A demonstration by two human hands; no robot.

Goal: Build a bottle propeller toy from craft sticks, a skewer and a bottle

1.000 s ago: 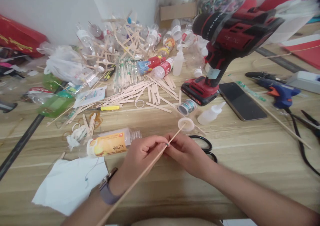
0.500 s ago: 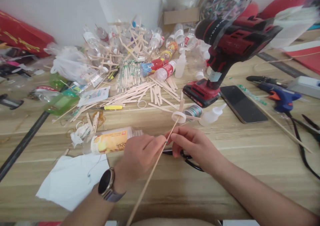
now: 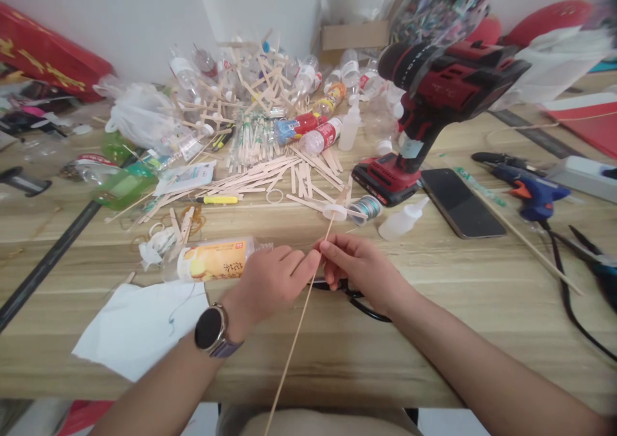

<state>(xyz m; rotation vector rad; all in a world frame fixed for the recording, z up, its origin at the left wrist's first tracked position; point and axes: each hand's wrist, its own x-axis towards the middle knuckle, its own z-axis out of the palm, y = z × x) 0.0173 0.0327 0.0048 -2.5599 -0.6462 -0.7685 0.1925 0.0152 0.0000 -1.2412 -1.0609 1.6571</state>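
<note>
A thin wooden stick (image 3: 293,352) runs from the table's front edge up between my hands. At its far end sits a white bottle cap (image 3: 334,212) with flat craft sticks fixed to it. My left hand (image 3: 276,274), a watch on its wrist, is closed with its fingertips at the stick. My right hand (image 3: 362,270) pinches at the same spot, thumb against the stick, and the fingertips of both hands meet there. Whether a fine thread lies between them I cannot make out. Black-handled scissors (image 3: 366,308) lie partly hidden under my right hand.
A plastic bottle (image 3: 212,260) and white paper (image 3: 139,327) lie left. Beyond are a yellow cutter (image 3: 219,199), loose craft sticks (image 3: 260,177), a thread spool (image 3: 365,209) and a glue bottle (image 3: 401,221). Rightward stand a red drill (image 3: 409,146), a phone (image 3: 463,203) and a glue gun (image 3: 533,191).
The view has shifted slightly, so the table's front edge sits higher in it. Both hands stay together at the stick. A small green spot at the fingertips no longer shows.
</note>
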